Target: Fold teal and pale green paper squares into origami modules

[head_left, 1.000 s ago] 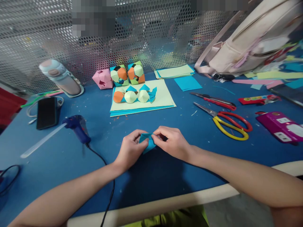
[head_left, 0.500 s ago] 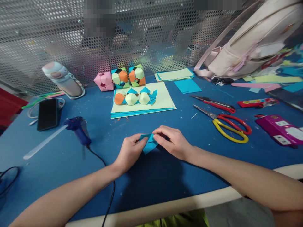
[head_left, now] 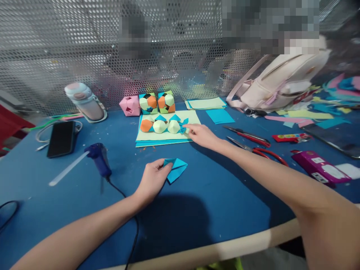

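Between the thumb and fingers of my left hand (head_left: pixel 154 179) is a folded blue paper (head_left: pixel 177 170), held just above the table with its pointed end to the right. My right hand (head_left: pixel 201 134) reaches out over the paper stack (head_left: pixel 194 117), index finger stretched out. Its fingertip is at a small folded blue paper piece (head_left: pixel 184 127), partly covered by the finger; I see no grip on it. Beside that piece lie joined folded paper units: an orange one (head_left: pixel 146 125), a pale green one (head_left: pixel 159 126) and others in blue and green.
Behind the stack stand a pink paper ball (head_left: pixel 129 106) and two multicoloured paper models (head_left: pixel 148 103). A blue glue gun (head_left: pixel 99 159) and a phone (head_left: pixel 61 138) lie left. Scissors (head_left: pixel 239 143), a utility knife (head_left: pixel 250 136), a purple case (head_left: pixel 320 167) and a backpack (head_left: pixel 278 80) are right.
My right hand has let go of the folded blue paper and moved forward to the stack. My left hand still holds that paper. The view has shifted slightly.
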The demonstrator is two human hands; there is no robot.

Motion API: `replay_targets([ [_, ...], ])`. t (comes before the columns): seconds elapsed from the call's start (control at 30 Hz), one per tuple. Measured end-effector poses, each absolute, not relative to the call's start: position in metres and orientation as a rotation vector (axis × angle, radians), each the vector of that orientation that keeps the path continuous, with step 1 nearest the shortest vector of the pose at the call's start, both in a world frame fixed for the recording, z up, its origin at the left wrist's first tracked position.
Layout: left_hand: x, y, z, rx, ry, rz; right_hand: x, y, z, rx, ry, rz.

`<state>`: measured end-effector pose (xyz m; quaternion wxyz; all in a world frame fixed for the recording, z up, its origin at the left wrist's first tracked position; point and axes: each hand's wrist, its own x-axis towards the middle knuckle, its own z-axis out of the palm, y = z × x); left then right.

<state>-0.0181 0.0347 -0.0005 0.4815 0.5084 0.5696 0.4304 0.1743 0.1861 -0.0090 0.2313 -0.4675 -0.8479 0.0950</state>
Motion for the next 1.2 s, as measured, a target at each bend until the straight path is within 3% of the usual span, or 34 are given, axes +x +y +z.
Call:
replay_targets([
  [0.73,-0.015,0.031,-0.006,1.334,1.395,0.956,0.177,0.200,-0.002,-1.452,-2.262,-0.116],
  [1.2,-0.016,0.032,-0.007,1.384,1.387,0.957,0.124,0.255,0.012,-1.268,-2.579,-0.014],
])
